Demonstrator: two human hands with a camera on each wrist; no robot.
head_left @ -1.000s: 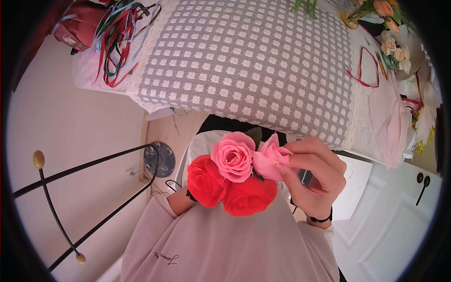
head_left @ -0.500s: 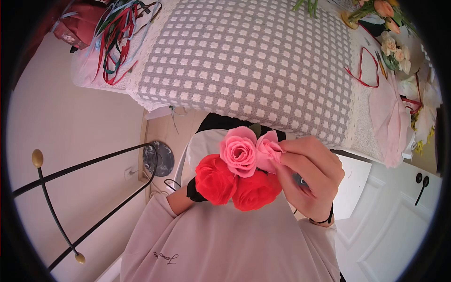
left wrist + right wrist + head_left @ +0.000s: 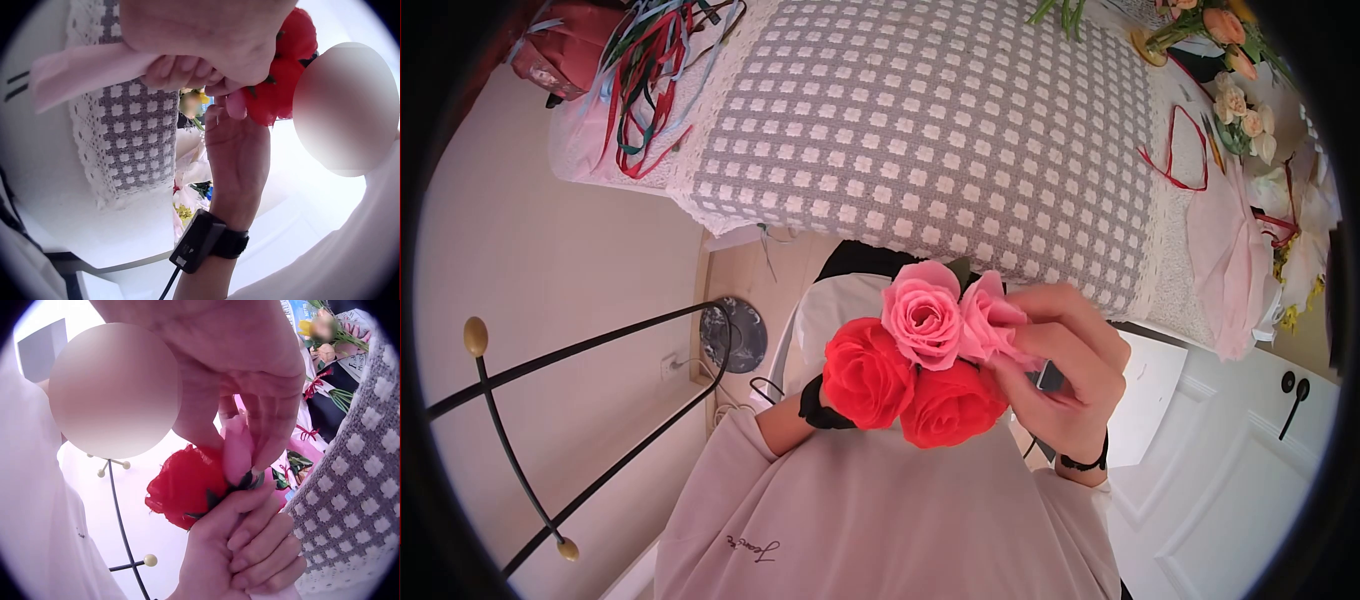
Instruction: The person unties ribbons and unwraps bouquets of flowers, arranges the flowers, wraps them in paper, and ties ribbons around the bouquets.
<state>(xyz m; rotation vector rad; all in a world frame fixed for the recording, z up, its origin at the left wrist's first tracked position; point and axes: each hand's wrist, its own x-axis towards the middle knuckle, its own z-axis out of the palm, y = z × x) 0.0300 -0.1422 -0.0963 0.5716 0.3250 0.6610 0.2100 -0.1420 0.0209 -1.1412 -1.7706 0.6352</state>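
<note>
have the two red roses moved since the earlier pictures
Yes, the red roses have shifted slightly to the right and a little closer to the checked cloth.

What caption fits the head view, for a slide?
Right hand pinches one pink rose beside another pink rose and two red roses, near a gray-and-white checked cloth.

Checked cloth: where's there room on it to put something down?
The big middle of the checked cloth is bare, between the ribbons on the left and the pink wrap on the right. Green stems lie at its far edge. Flowers crowd the far right, and the roses and right hand crowd the near side.
</note>
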